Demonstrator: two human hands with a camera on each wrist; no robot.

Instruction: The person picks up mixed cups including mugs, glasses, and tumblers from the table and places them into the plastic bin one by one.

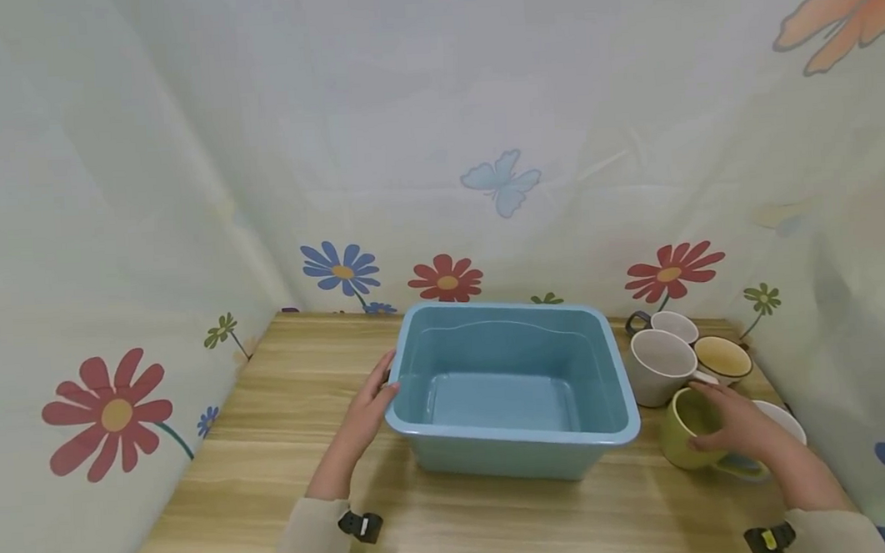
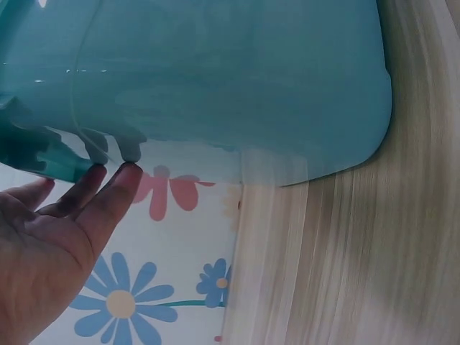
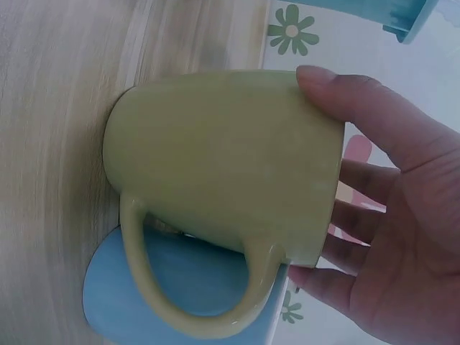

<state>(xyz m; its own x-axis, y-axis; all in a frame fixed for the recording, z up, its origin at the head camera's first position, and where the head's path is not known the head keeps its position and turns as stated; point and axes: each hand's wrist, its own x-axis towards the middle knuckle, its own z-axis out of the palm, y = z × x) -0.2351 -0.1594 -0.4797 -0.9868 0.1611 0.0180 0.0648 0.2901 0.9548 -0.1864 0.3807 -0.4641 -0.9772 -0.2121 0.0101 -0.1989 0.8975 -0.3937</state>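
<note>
"What are the fingers doing?"
"The right hand (image 1: 747, 427) grips the green mug (image 1: 677, 441) near its rim, thumb and fingers clamped on it. The left hand (image 1: 365, 412) touches the teal tub (image 1: 511, 434) at nine o'clock, fingers slightly apart."
"Where's that mug?"
"On the surface (image 1: 271, 452), between the tub's three and four o'clock. A white mug (image 1: 652, 382) stands at the green one's eleven."

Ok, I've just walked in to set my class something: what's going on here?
A person's right grip holds a green mug by its rim, to the right of a blue tub. Their left grip rests against the tub's left side. Four other mugs stand close by on the right side of the table, and no mug is in the tub.
</note>
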